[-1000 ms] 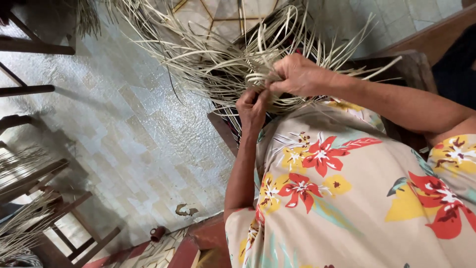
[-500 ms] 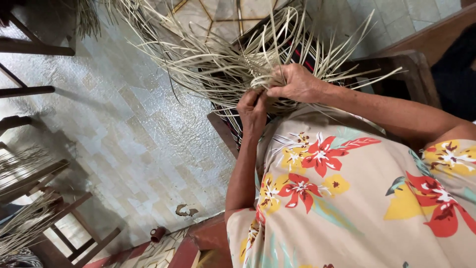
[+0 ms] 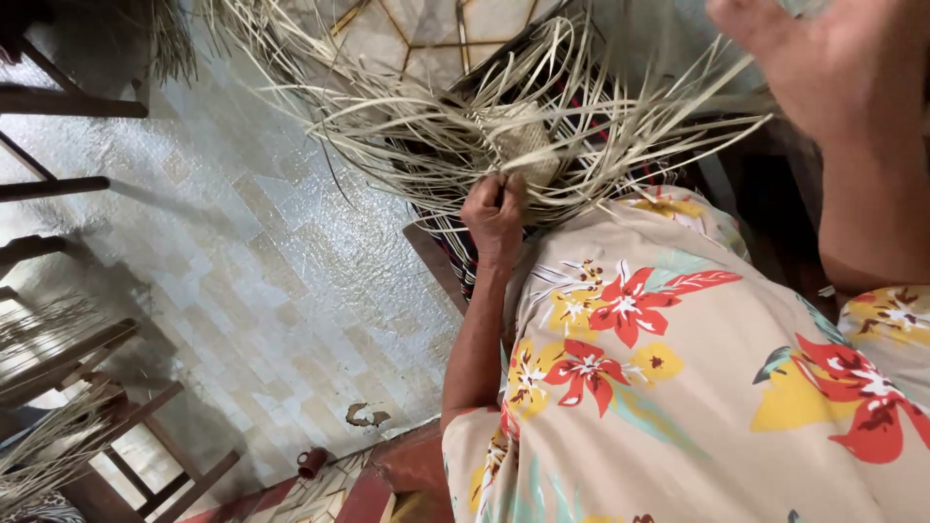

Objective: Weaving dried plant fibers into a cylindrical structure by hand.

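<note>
From my feed, the right hand (image 3: 809, 63) has let go and lifted up close to the camera, fingers loose, holding nothing. The left hand (image 3: 494, 208) stays clenched on the straw strands (image 3: 436, 145), with the small woven patch (image 3: 523, 136) just above its knuckles.

Pale tiled floor (image 3: 242, 261) w/ a dark stain (image 3: 366, 415) near its lower edge, small brown cup (image 3: 312, 461) just below that. Dark wooden chairs (image 3: 92, 378) along left side, loose straw bundle (image 3: 39, 455) lying by them at bottom left.
</note>
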